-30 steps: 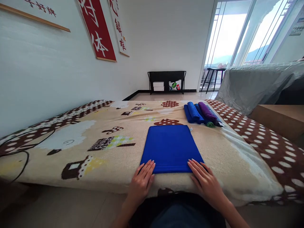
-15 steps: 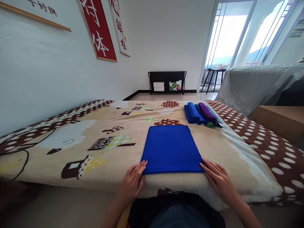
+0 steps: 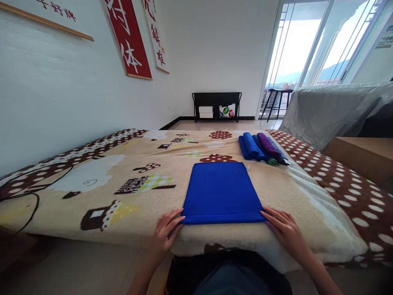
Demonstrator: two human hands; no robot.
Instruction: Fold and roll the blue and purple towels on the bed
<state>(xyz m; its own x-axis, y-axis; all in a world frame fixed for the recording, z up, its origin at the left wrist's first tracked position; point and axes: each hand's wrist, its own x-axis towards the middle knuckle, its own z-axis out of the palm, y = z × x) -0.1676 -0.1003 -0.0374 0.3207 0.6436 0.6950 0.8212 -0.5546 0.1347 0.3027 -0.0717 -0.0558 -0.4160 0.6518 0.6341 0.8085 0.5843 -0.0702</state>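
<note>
1 blue cloth point(image 3: 224, 190) lies flat between the fingers of 2 hands, its near edge turned up into 1 narrow band. The left hand point(image 3: 164, 230) is at the near left corner, its thumb and fingertips only slightly apart and touching the band's end. The right hand point(image 3: 284, 230) is at the near right corner in much the same way, thumb and fingertips close together against the band. Whether either set of fingers truly pinches the cloth, I cannot tell.

Under the cloth is 1 patterned blanket point(image 3: 294, 205). Beyond the right fingers, past the cloth's far right corner, sits 1 group of rolls point(image 3: 251, 144): at least 4, 1 of them purple, 1 with a green end; overlap hides the full count. Far to the left of the left fingers runs 1 black cable point(image 3: 37, 205).

Well ahead of the fingers stands 1 rack point(image 3: 216, 99) bearing white boxes point(image 3: 205, 112) and 1 bag point(image 3: 227, 110), with 1 stool point(image 3: 281, 91) to its right. High to the left of the left fingers hang 3 scrolls point(image 3: 130, 41).
</note>
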